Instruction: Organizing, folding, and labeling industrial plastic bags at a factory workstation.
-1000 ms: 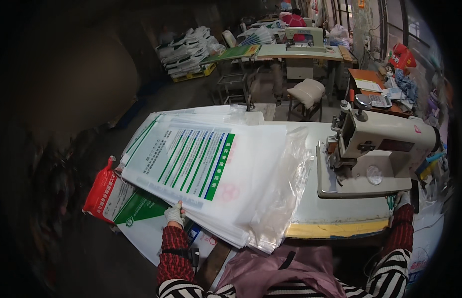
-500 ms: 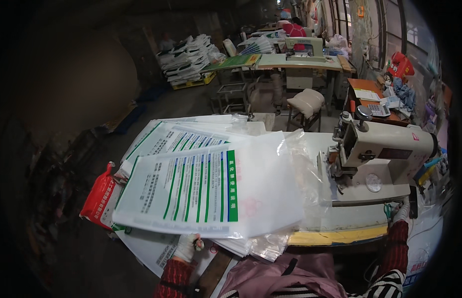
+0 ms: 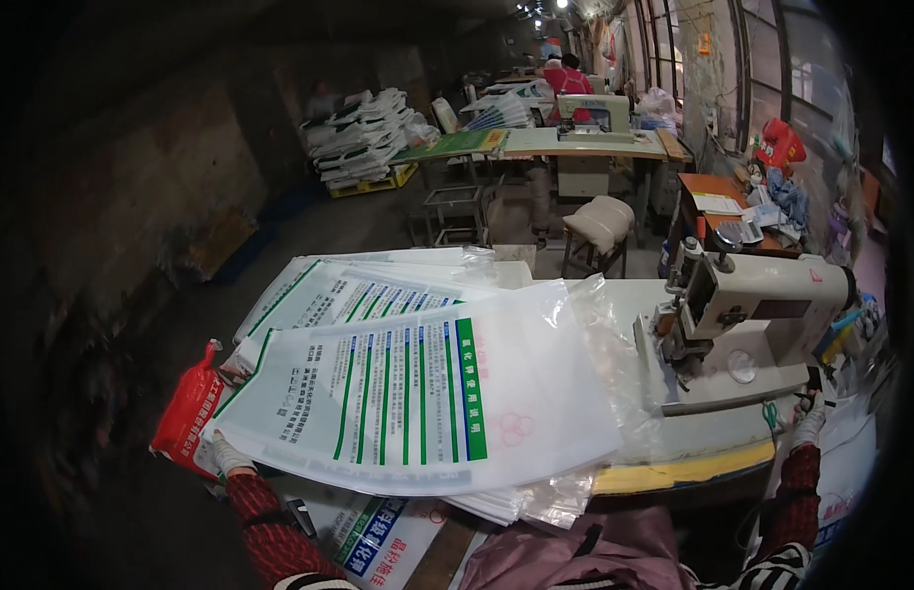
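A white plastic sack (image 3: 535,393) with green and blue printing lies on top of a fanned stack of similar sacks (image 3: 309,295). At its near left corner is my left hand (image 3: 231,454), with white wrapping; its fingers are closed on the sack's edge, partly hidden. My right hand (image 3: 809,423), also wrapped in white, rests at the right end of the sewing table, beside a small black part. Its fingers are too small to read. Green-handled scissors (image 3: 769,415) lie just left of it. Behind them stands a cream sewing machine (image 3: 747,310).
A red bag (image 3: 189,408) sits against the stack's left side. The table's yellow front edge (image 3: 683,474) runs before my lap. Beyond are a cushioned stool (image 3: 600,224), another sewing table (image 3: 535,141), a sack pile (image 3: 363,138) and a cluttered orange desk (image 3: 707,187). Someone in red sits farther back.
My left hand has moved left along the near edge of the top sack to its corner. That sack's near edge now bows downward. My right hand stays at the table's right end.
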Demonstrator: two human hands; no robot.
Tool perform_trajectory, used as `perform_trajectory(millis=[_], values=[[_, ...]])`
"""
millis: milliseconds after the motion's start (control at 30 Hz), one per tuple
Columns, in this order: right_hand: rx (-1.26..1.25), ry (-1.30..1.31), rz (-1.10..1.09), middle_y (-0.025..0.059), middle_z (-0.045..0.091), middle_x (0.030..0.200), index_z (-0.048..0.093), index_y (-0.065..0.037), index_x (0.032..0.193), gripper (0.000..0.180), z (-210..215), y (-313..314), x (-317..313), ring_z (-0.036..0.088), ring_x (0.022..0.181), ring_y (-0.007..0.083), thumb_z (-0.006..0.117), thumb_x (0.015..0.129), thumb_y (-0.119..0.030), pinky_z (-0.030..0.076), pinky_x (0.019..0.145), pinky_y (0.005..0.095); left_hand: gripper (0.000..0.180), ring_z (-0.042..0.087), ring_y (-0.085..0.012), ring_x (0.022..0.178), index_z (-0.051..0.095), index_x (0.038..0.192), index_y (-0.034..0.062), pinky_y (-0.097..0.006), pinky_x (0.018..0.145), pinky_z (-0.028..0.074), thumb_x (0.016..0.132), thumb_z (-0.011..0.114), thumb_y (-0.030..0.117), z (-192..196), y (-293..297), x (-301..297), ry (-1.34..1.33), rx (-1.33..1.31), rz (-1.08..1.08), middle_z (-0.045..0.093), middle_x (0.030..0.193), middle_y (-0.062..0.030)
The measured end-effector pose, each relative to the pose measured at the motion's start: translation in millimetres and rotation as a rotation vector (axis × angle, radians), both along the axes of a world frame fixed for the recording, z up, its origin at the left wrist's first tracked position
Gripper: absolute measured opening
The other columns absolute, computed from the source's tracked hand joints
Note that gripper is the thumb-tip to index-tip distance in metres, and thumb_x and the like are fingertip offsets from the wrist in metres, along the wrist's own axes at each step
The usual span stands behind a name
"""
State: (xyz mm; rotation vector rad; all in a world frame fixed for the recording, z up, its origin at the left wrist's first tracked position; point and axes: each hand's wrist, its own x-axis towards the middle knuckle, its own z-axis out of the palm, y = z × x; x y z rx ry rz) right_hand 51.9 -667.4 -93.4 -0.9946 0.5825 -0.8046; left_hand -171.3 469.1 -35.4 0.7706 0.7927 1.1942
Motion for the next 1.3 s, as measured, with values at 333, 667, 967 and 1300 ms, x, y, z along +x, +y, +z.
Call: perform_trajectory(millis=[333,667,967,1300], values=[[-0.263,-0.127,0.177,-0.0072,0.04,0.056,0.053,-0.018,0.082,0.021,95,164,-2,0.038,0.046,0.0045,0.059,0.089,-0.036,0.029,0.042,0.0212,0.015,0.055,-0.0121,0.074,0.06,0.091,0.006,-0.027,0.063,0.046,0.092,0.055,0.02,91,-257,160,0.205,0.781,-0.474,0.059,0.084,-0.0026],[-0.662,-0.196,1.016,0.0053,0.06,0.083,0.059,-0.003,0.098,0.021,154,383,-80,0.058,0.071,0.0128,0.056,0.088,-0.021,0.048,0.065,0.0254,0.029,0.052,-0.0112,0.072,0.059,0.11,-0.0043,-0.025,0.067,0.045,0.09,0.057,0.016,-32,-501,166,0.373,0.586,-1.213,0.062,0.082,-0.007],[-0.425,-0.08,1.537,0.0066,0.062,0.075,0.061,0.0,0.093,0.024,122,477,-52,0.06,0.075,0.0138,0.058,0.088,-0.024,0.048,0.07,0.0275,0.03,0.056,-0.0174,0.067,0.056,0.096,-0.0061,-0.033,0.062,0.048,0.089,0.058,0.023,-95,-505,147,0.473,0.47,-1.211,0.064,0.08,-0.0134],[0.072,0.042,1.315,0.0028,0.058,0.077,0.055,-0.005,0.094,0.015,11,471,-4,0.056,0.071,0.0108,0.06,0.086,-0.016,0.045,0.069,0.0233,0.017,0.037,-0.0109,0.06,0.048,0.078,0.0011,-0.029,0.054,0.038,0.086,0.061,0.009,-71,-511,143,0.618,0.552,-1.074,0.044,0.065,-0.0019]])
